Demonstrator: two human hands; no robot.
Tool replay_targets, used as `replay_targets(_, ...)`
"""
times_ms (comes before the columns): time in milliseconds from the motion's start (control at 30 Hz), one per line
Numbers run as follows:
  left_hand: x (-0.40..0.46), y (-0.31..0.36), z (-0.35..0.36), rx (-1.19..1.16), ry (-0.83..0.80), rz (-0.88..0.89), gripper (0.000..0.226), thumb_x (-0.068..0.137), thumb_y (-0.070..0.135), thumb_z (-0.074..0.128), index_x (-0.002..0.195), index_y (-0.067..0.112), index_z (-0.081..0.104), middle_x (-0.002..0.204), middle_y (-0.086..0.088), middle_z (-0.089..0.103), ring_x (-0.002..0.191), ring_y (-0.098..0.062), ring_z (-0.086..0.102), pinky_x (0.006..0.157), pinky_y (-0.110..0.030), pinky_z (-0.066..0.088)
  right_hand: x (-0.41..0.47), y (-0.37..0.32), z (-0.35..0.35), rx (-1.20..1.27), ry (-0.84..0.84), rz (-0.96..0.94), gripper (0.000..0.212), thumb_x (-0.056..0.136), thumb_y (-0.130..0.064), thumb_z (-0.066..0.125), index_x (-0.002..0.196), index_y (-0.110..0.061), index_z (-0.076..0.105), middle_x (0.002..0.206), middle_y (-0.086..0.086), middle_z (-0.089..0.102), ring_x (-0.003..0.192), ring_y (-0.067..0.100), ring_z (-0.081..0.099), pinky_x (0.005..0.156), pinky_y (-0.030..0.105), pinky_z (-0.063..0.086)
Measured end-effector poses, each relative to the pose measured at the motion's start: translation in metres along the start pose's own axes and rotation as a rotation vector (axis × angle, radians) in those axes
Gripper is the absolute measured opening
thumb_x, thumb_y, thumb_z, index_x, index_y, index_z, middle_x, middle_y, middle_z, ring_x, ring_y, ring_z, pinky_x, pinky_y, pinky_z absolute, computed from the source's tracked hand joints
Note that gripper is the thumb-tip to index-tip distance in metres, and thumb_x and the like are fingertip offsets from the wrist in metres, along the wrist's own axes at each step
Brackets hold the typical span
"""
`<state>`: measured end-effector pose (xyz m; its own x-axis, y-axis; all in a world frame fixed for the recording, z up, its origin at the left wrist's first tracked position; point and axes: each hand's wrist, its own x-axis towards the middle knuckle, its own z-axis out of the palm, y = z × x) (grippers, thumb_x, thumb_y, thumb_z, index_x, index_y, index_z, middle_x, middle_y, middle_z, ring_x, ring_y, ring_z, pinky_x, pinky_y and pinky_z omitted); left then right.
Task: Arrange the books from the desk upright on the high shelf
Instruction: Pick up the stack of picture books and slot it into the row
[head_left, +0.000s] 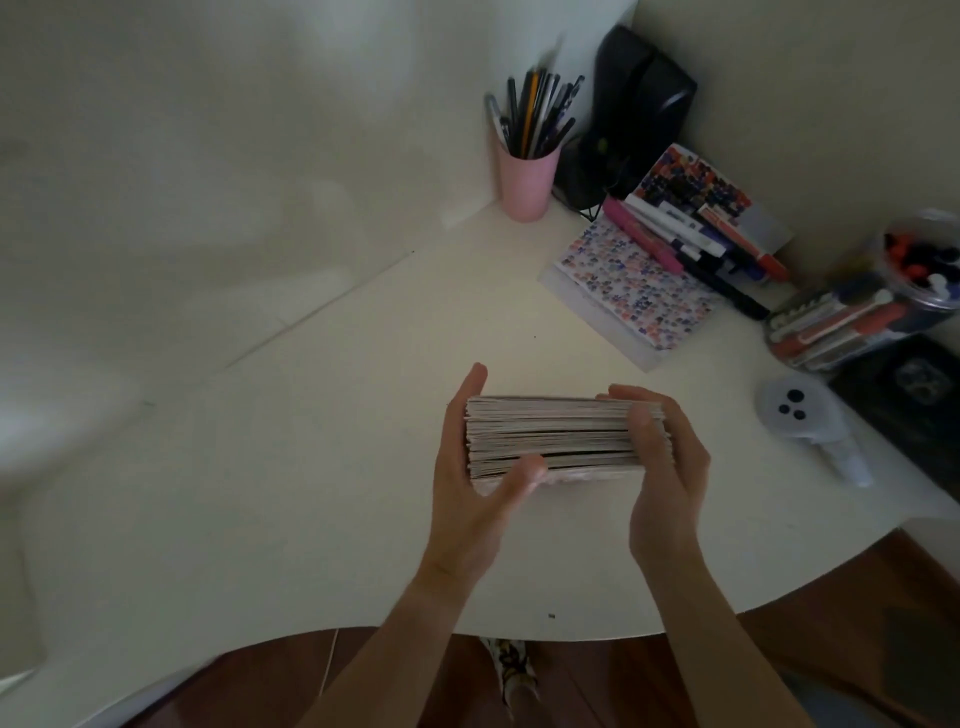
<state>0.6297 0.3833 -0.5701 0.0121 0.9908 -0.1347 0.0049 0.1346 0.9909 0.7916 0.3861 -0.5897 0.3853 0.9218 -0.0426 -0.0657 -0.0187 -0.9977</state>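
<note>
A stack of several thin books (556, 431) is held between both hands above the white desk (322, 467), page edges facing me. My left hand (475, 478) grips the stack's left end, with its thumb curled over the near lower edge and fingers along the far side. At the right end, my right hand (662, 457) holds the stack with its thumb on the page edges and fingers wrapped over the far top. No shelf is in view.
A pink cup of pens (527, 176) stands at the desk's back corner beside a black device (634, 114). Patterned notebooks (631, 291), markers (691, 244), a clear pen case (841, 327) and a white controller (802, 415) lie to the right. Wooden floor (597, 686) shows below the desk edge.
</note>
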Motion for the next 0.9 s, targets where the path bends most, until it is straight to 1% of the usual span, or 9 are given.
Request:
replay_targets(67, -0.003, -0.009, -0.002, 0.001, -0.078, -0.022, 0.112, 0.078, 0.051, 0.081, 0.161, 0.011, 0.017, 0.146, 0.025, 0.051, 0.138, -0.006, 0.050, 0.103, -0.021, 0.049, -0.003, 0.009, 0.000, -0.004, -0.008, 0.002, 0.039, 0.102, -0.047, 0.046, 0.104, -0.017, 0.070, 0.097, 0.007, 0.070, 0.097, 0.026, 0.065, 0.085, 0.042, 0.054)
replay_targets(133, -0.003, -0.018, -0.001, -0.022, -0.096, -0.050, 0.119, 0.074, 0.042, 0.087, 0.162, 0.013, 0.011, 0.142, 0.020, 0.056, 0.137, -0.012, 0.052, 0.103, -0.024, 0.050, -0.006, 0.015, 0.003, 0.043, -0.006, 0.002, 0.050, 0.098, -0.066, 0.042, 0.103, -0.026, 0.072, 0.099, 0.006, 0.071, 0.101, 0.029, 0.065, 0.090, 0.044, 0.052)
replay_targets(300, 0.000, -0.034, -0.009, -0.071, -0.195, -0.025, 0.132, 0.072, 0.013, 0.089, 0.163, 0.022, -0.005, 0.151, 0.001, 0.051, 0.143, -0.025, 0.046, 0.112, -0.045, 0.047, 0.001, 0.016, -0.002, 0.075, -0.078, 0.023, 0.070, 0.097, -0.068, 0.040, 0.120, -0.007, 0.065, 0.115, 0.017, 0.068, 0.116, 0.034, 0.062, 0.097, 0.046, 0.052)
replay_targets(433, 0.010, -0.043, -0.011, -0.019, -0.200, -0.027, 0.122, 0.066, -0.023, 0.081, 0.159, 0.012, 0.011, 0.144, -0.013, 0.052, 0.137, -0.022, 0.053, 0.106, -0.041, 0.052, 0.003, 0.019, 0.000, 0.116, -0.080, 0.012, 0.053, 0.092, -0.074, 0.046, 0.103, -0.028, 0.069, 0.097, 0.002, 0.068, 0.098, 0.023, 0.063, 0.087, 0.037, 0.051)
replay_targets(567, 0.013, -0.051, -0.017, 0.033, -0.172, -0.029, 0.105, 0.071, -0.015, 0.084, 0.155, 0.008, 0.026, 0.139, -0.008, 0.054, 0.133, -0.025, 0.055, 0.107, -0.047, 0.051, 0.003, 0.026, -0.001, 0.136, -0.100, 0.025, 0.052, 0.088, -0.075, 0.053, 0.095, -0.025, 0.064, 0.087, -0.002, 0.059, 0.088, 0.019, 0.054, 0.080, 0.034, 0.045)
replay_targets(667, 0.010, -0.057, -0.016, 0.114, -0.123, -0.083, 0.087, 0.074, -0.014, 0.083, 0.146, 0.004, 0.038, 0.122, 0.015, 0.061, 0.120, -0.010, 0.061, 0.100, -0.031, 0.055, 0.001, 0.034, -0.005, 0.082, -0.130, 0.004, 0.067, 0.088, -0.077, 0.051, 0.095, -0.010, 0.058, 0.086, 0.016, 0.056, 0.086, 0.026, 0.054, 0.077, 0.035, 0.044)
replay_targets(733, 0.011, -0.053, -0.016, 0.147, -0.114, -0.118, 0.067, 0.075, -0.009, 0.085, 0.129, 0.003, 0.047, 0.110, 0.016, 0.067, 0.111, -0.008, 0.066, 0.091, -0.021, 0.055, 0.003, 0.031, -0.005, 0.079, -0.172, 0.045, 0.068, 0.085, -0.078, 0.055, 0.093, -0.011, 0.056, 0.086, 0.021, 0.053, 0.086, 0.027, 0.052, 0.076, 0.036, 0.043)
replay_targets(833, 0.019, -0.035, -0.018, 0.202, -0.096, -0.145, 0.064, 0.074, 0.001, 0.090, 0.119, 0.024, 0.051, 0.097, 0.020, 0.072, 0.097, 0.004, 0.069, 0.082, -0.017, 0.053, 0.013, 0.014, -0.004, 0.098, -0.152, 0.104, 0.062, 0.079, -0.078, 0.063, 0.090, -0.018, 0.059, 0.085, 0.002, 0.061, 0.088, 0.017, 0.056, 0.079, 0.029, 0.046)
replay_targets(900, 0.020, -0.016, -0.020, 0.212, -0.094, -0.239, 0.091, 0.073, 0.005, 0.091, 0.134, 0.042, 0.033, 0.099, 0.020, 0.069, 0.084, 0.012, 0.068, 0.075, -0.016, 0.055, 0.020, -0.004, 0.002, 0.040, -0.140, 0.160, 0.046, 0.085, -0.072, 0.060, 0.085, -0.026, 0.059, 0.074, -0.017, 0.066, 0.078, 0.001, 0.060, 0.077, 0.021, 0.048)
